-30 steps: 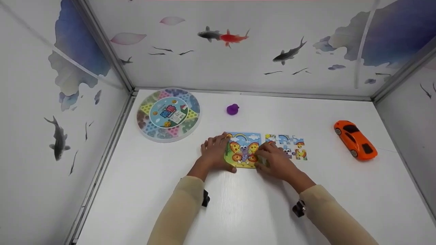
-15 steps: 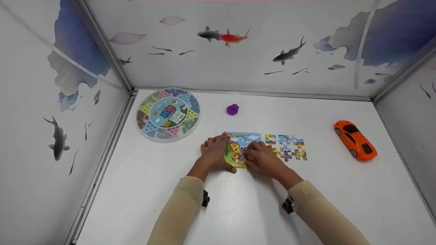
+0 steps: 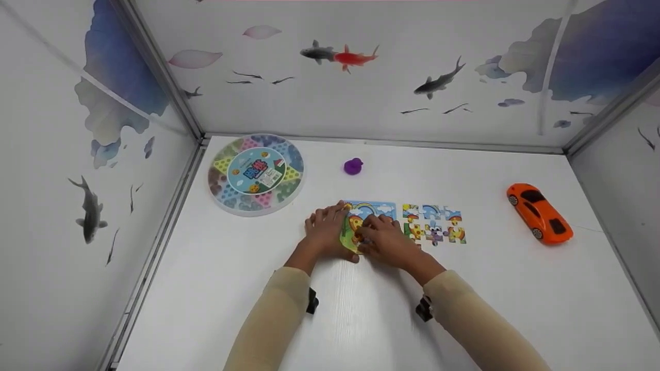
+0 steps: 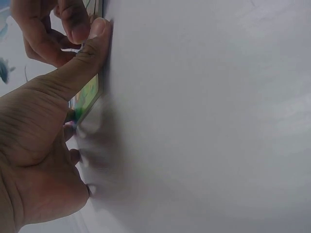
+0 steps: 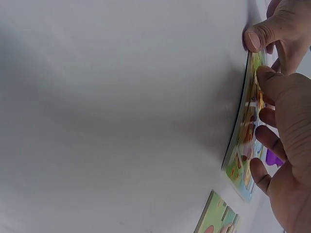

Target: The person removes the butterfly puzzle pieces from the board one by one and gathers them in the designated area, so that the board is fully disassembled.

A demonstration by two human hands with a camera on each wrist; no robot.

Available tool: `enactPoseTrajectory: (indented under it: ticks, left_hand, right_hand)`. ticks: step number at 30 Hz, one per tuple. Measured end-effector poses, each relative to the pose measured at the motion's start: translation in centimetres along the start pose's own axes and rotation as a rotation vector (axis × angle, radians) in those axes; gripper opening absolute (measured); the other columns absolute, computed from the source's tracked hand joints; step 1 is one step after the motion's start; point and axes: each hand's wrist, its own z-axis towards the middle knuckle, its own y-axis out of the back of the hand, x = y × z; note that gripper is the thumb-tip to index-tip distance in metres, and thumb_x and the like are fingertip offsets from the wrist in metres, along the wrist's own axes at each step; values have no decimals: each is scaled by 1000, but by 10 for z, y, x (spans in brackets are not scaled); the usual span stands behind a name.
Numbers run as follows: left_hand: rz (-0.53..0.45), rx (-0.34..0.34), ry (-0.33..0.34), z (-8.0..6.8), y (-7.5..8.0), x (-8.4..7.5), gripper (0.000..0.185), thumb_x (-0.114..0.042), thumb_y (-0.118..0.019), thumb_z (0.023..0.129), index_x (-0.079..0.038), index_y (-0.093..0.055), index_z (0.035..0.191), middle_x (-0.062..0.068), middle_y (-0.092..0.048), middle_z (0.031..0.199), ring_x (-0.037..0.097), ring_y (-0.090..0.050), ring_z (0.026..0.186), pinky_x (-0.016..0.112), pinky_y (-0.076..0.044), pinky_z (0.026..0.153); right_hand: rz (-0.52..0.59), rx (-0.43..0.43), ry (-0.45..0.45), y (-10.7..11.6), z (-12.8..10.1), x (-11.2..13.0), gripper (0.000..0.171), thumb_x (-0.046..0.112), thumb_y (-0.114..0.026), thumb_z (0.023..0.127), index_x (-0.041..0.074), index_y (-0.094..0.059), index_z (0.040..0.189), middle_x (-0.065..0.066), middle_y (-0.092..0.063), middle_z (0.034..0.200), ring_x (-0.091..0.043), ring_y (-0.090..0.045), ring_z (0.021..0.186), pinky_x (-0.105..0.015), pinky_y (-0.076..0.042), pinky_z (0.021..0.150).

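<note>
A square puzzle board (image 3: 372,208) with a butterfly picture lies flat on the white table (image 3: 361,319). My left hand (image 3: 324,232) rests at the board's left edge, fingers laid flat, and its thumb (image 4: 92,46) presses against the near edge of the board (image 4: 88,96). My right hand (image 3: 384,239) sits on top of the picture with bent fingers. Its fingertips (image 5: 262,116) touch the board (image 5: 243,150). Whether they pinch a piece is hidden. Several loose puzzle pieces (image 3: 434,223) lie in two rows just right of the board.
An orange toy car (image 3: 539,213) stands at the right. A small purple toy (image 3: 353,166) lies behind the board, and a round clear game box (image 3: 256,172) fills the back left corner. Fish-patterned walls enclose the table on three sides.
My right hand has slid left, from the board's right edge by the loose pieces to the middle of the picture. The left hand has stayed where it was.
</note>
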Motion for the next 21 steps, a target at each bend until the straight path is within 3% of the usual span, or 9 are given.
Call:
enactPoseTrajectory:
  ticks: [7,14,21]
  left_hand:
    - [-14,11,-3,3,-3,2,135,-63,-97,75,-22,-21,178,0,-9,188,40,-17,167,70,-21,133]
    - [3,3,-6,0,-1,1,136,-67,-96,75,-23,-21,178,0,-10,188,39,-19,167,70,-23,132]
    - [-11,-21,-8,0,-2,2,135,-66,-98,72,-23,-25,177,-1,-14,187,39,-21,166,69,-25,131]
  right_hand:
    - [20,9,-7,0,3,4,26,23,-81,103,17,-78,128,-8,-64,129,-30,-55,118,-65,-48,99]
    - [24,50,-72,1,5,4,30,20,-81,103,17,-77,132,-7,-64,128,-29,-54,117,-64,-47,101]
    - [14,44,-77,2,5,7,33,15,-80,102,12,-73,135,-12,-63,130,-35,-53,121,-68,-47,103]
